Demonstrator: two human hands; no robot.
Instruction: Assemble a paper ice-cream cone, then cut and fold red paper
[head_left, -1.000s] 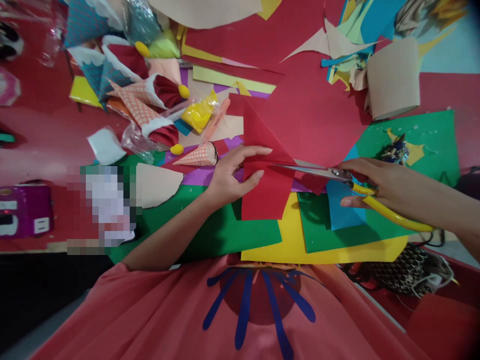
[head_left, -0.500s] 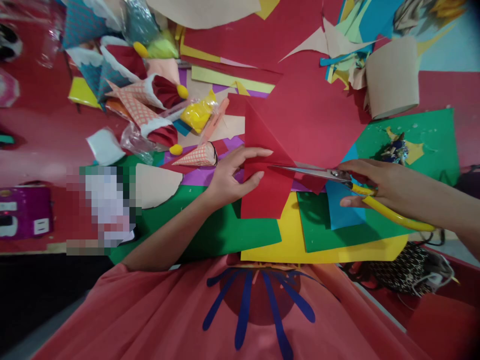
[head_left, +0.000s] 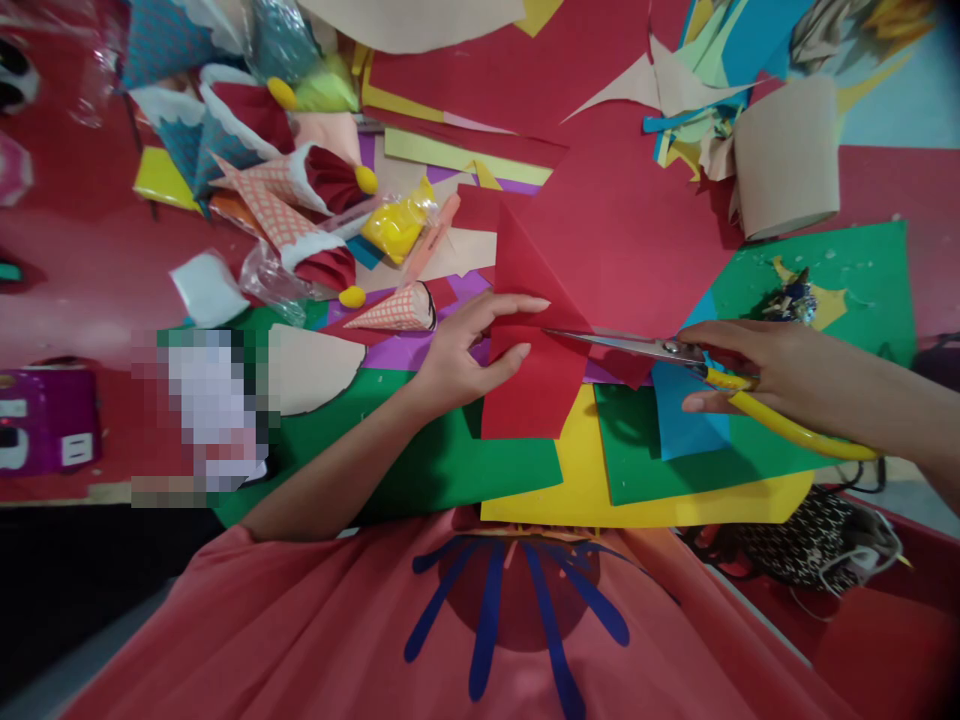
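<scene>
My left hand (head_left: 469, 345) holds the left edge of a sheet of red paper (head_left: 529, 400), its index finger stretched over the sheet and its thumb lower down. The sheet is cut partway across, and its upper flap stands slightly raised. In my right hand (head_left: 772, 375) are scissors (head_left: 637, 345) with yellow handles. Their blades look nearly closed and lie along the cut, with the tips close to my left fingertips. A small checked paper cone (head_left: 397, 308) lies just left of my left hand. Blue paper (head_left: 690, 415) lies under the scissors.
Green sheets (head_left: 420, 440) and a yellow sheet (head_left: 637, 500) cover the near table edge. Checked cones with red tops (head_left: 322, 262) and a bagged yellow lump (head_left: 397, 225) lie at left. A beige paper tube (head_left: 787, 160) and paper scraps (head_left: 705, 75) are at upper right.
The raised upper flap of the red paper has shifted slightly to the right. Both hands and the scissors are in almost the same place.
</scene>
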